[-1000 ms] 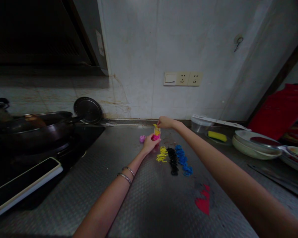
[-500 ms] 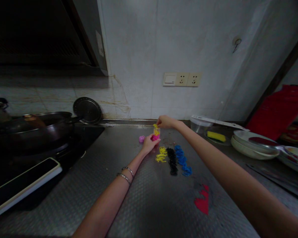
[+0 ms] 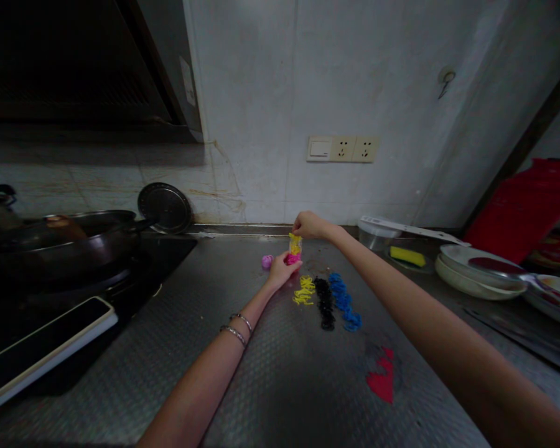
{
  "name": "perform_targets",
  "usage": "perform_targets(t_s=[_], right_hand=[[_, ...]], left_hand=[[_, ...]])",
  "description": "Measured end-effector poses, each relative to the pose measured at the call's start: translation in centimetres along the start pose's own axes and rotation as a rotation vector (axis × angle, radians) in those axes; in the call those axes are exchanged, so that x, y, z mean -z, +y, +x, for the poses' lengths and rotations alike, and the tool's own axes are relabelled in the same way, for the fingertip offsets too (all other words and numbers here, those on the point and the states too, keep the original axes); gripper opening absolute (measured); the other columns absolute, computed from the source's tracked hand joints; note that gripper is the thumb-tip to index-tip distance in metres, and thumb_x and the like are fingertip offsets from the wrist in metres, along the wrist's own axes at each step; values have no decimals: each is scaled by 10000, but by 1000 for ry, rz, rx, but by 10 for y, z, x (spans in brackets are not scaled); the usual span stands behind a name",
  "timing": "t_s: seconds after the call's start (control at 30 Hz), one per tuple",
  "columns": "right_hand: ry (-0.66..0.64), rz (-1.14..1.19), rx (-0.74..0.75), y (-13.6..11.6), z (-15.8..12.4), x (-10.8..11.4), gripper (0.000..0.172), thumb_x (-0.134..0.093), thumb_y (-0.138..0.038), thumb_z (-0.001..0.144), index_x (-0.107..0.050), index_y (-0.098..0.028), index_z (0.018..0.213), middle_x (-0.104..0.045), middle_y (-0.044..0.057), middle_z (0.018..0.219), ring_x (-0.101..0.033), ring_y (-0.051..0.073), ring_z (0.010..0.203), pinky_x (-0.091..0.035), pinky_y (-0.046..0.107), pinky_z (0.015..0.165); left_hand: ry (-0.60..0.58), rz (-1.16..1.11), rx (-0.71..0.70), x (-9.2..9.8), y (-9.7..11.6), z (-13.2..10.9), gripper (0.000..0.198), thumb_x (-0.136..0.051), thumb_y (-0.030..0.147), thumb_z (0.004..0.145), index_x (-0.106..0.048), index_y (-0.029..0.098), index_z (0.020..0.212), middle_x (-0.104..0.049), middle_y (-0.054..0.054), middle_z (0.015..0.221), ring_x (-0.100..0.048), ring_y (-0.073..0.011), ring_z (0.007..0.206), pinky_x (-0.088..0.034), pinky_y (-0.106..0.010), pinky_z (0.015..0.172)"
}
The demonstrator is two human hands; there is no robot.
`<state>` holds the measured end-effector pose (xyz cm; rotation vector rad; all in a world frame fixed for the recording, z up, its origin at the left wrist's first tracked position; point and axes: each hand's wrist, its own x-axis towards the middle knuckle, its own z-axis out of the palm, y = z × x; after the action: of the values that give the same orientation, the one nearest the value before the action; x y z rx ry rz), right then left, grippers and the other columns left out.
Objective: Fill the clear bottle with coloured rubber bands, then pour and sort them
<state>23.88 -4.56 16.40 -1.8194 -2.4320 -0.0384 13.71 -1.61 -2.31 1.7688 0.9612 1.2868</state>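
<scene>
A small clear jar [image 3: 299, 244] stands on the metal counter, pink bands low inside and yellow ones above. My left hand [image 3: 282, 272] is wrapped round its lower part. At the jar's mouth, my right hand [image 3: 309, 225] pinches yellow rubber bands [image 3: 295, 236], with its fingertips partly hidden. Just left of the jar lies a purple lid-like piece [image 3: 267, 262]. Closer to me are three loose rows: a yellow pile [image 3: 303, 291], a black pile [image 3: 325, 303] and a blue pile [image 3: 345, 301] of small bands.
A red torn patch [image 3: 381, 377] lies on the counter [image 3: 280, 386] at the front right. To the left is a stove with a pan [image 3: 65, 239] and a white-edged dark slab [image 3: 51, 348]. Stacked bowls [image 3: 478, 277] and a yellow sponge [image 3: 407, 256] sit on the right.
My right hand has shifted very slightly left and up at the jar's mouth. My left hand keeps its hold on the jar, and the piles look the same.
</scene>
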Motion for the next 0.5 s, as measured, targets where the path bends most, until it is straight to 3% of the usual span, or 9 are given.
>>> perform_targets(t_s=[0.17, 0.3, 0.5], right_hand=[[7, -11, 23, 6, -4, -7, 282, -485, -207, 774, -700, -71, 894, -690, 132, 852, -614, 163, 741, -402, 199, 610], [0, -20, -14, 9, -7, -12, 425, -373, -313, 847, -698, -39, 841, -676, 146, 801, -591, 157, 670, -373, 211, 570], [59, 71, 45, 16, -11, -8, 450, -319, -310, 876, -689, -58, 913, -668, 98, 752, -556, 124, 645, -336, 191, 563]], left_hand=[[6, 12, -1, 0, 1, -1, 376, -653, 332, 667, -614, 107, 965, -658, -70, 853, -581, -149, 716, -453, -251, 668], [5, 33, -6, 1, 0, 0, 378, -653, 338, 665, -615, 107, 962, -659, -66, 852, -580, -148, 720, -451, -256, 681], [4, 34, -14, 1, -1, 1, 403, -653, 341, 668, -609, 106, 993, -657, -80, 888, -582, -155, 740, -452, -271, 703]])
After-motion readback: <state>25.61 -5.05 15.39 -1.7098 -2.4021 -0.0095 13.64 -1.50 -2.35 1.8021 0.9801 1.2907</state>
